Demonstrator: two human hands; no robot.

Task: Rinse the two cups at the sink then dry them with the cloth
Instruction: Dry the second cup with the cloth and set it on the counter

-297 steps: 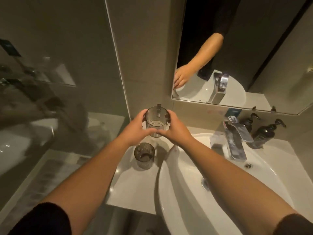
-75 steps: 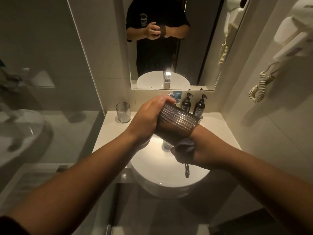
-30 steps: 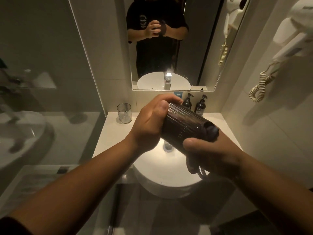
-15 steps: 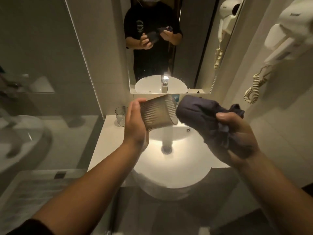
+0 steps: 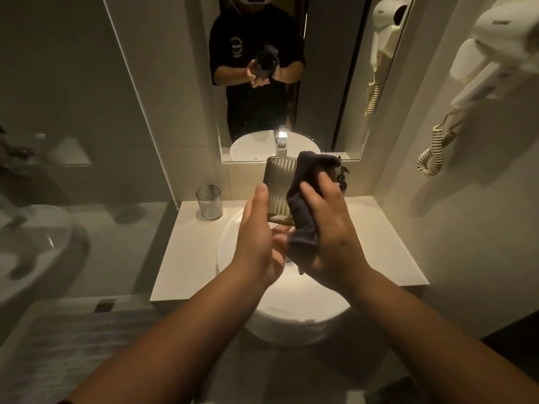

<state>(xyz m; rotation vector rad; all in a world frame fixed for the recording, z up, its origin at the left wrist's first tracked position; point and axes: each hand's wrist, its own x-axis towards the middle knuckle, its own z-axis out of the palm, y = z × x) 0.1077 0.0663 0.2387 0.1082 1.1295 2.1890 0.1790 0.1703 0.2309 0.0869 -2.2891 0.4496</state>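
Head view: left hand (image 5: 256, 237) grips dark ribbed glass cup (image 5: 277, 191) upright over white round sink (image 5: 303, 319). Right hand (image 5: 326, 225) presses dark grey cloth (image 5: 303, 205) against its right side. 2nd clear ribbed cup (image 5: 209, 202) stands left on pale surface (image 5: 186, 252), nearer left hand.

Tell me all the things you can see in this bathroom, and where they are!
ribbed cup: 1, smoky brown glass, held up over the sink
clear cup: 1, see-through glass, standing on the counter's back left corner
cloth: 1, dark grey, pressed on the ribbed cup's right side
sink: 1, white, round, set in the counter
counter: 1, pale cream, around the sink
pump bottle: 1 seen, dark, behind the right hand
mirror: 1, on the wall above the sink
hair dryer: 1, white, on the right wall, coiled cord
left hand: 1, holds the ribbed cup
right hand: 1, holds the cloth
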